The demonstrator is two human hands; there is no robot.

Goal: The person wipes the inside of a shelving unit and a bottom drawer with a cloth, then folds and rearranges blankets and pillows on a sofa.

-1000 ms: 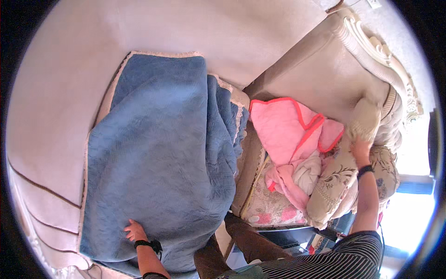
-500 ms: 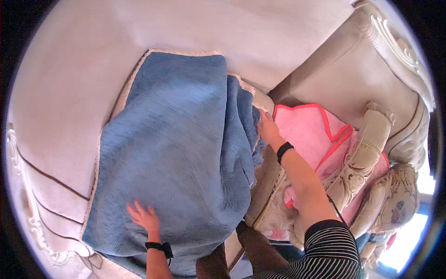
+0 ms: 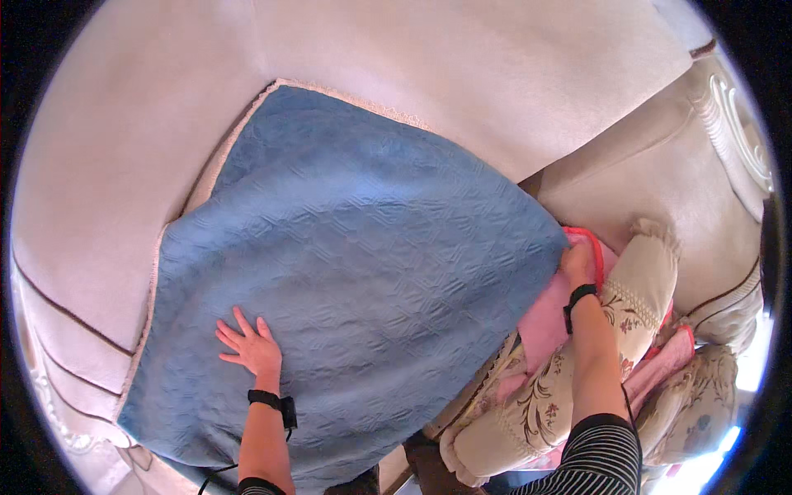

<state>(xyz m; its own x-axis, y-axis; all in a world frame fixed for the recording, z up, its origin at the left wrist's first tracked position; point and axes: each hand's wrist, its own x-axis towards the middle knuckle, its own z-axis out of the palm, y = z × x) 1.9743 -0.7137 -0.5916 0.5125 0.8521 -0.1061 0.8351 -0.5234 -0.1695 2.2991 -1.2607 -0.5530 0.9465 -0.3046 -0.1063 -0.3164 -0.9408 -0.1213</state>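
A blue quilted blanket [image 3: 355,264] with a cream trim lies spread over a beige sofa [image 3: 396,74]. My left hand [image 3: 247,346] rests flat on the blanket's lower left part, fingers apart, a black band on the wrist. My right hand [image 3: 577,264] is at the blanket's right edge, fingers closed on that edge beside a pink cloth [image 3: 549,318]; a black band circles this wrist too.
A cream floral cushion [image 3: 544,388] lies under my right forearm. More pink fabric [image 3: 660,363] and another floral cushion [image 3: 701,396] sit at the lower right. The sofa's carved armrest [image 3: 734,140] curves along the right side.
The blanket has been pulled out wider to the right over the sofa. My right hand moved from the cushions to the blanket's right edge, and my left hand slid up the blanket.
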